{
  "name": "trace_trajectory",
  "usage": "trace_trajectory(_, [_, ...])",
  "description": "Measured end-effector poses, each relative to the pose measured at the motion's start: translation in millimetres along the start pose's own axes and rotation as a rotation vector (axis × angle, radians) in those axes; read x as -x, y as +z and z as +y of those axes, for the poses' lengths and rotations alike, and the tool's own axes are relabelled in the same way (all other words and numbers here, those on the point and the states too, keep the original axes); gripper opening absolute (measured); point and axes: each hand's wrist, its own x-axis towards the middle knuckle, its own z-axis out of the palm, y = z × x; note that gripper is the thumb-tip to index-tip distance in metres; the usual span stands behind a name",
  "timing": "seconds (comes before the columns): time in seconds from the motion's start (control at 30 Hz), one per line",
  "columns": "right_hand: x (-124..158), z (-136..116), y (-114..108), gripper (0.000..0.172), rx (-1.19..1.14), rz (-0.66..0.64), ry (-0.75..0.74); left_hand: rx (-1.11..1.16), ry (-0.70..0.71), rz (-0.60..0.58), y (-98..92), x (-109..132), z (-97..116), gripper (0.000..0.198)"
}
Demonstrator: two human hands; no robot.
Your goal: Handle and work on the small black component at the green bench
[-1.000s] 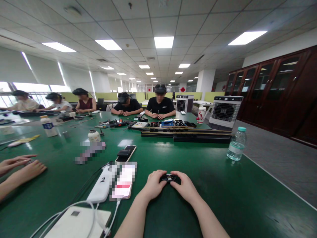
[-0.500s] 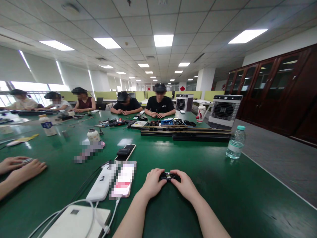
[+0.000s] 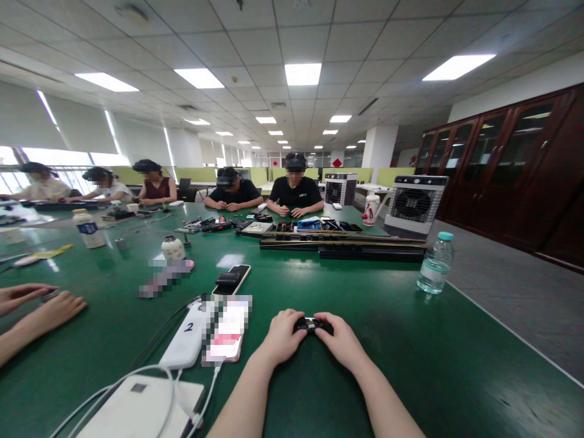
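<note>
My left hand (image 3: 281,336) and my right hand (image 3: 340,340) rest on the green table (image 3: 410,353), fingers curled, and together pinch a small black part (image 3: 310,324) between them. The part is mostly hidden by my fingers; a pale spot shows at its middle. Just left of my left hand lie a phone (image 3: 227,337) and a white power bank marked "2" (image 3: 186,344).
A white box with cables (image 3: 141,410) sits at the near left. Another phone with a black case (image 3: 232,279) lies farther off, a water bottle (image 3: 435,263) stands at the right edge, long black rails (image 3: 347,246) cross the middle. Another person's hands (image 3: 36,304) rest at left; several people sit opposite.
My hands have stayed together on the small black part, shifting only slightly. The neighbour's hands at the left moved a little.
</note>
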Motion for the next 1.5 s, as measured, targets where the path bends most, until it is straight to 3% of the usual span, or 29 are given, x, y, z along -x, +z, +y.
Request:
trace_trajectory(0.53, [0.0, -2.3, -1.8, 0.029, 0.015, -0.018, 0.011, 0.012, 0.010, 0.012, 3.0, -0.3, -2.9, 0.043])
trace_trajectory(0.83, [0.6, -5.5, 1.4, 0.032, 0.061, 0.003, 0.012, -0.001, 0.005, -0.007, 1.3, -0.7, -1.4, 0.034])
trace_trajectory(1.17, [0.7, -7.9, 2.5, 0.025, 0.121, -0.024, -0.013, 0.037, -0.013, 0.004, 2.5, -0.3, -1.5, 0.044])
trace_trajectory(1.5, [0.6, -5.4, 4.3, 0.019, 0.093, 0.005, -0.035, 0.037, 0.005, -0.006, 3.4, -1.1, -3.4, 0.039])
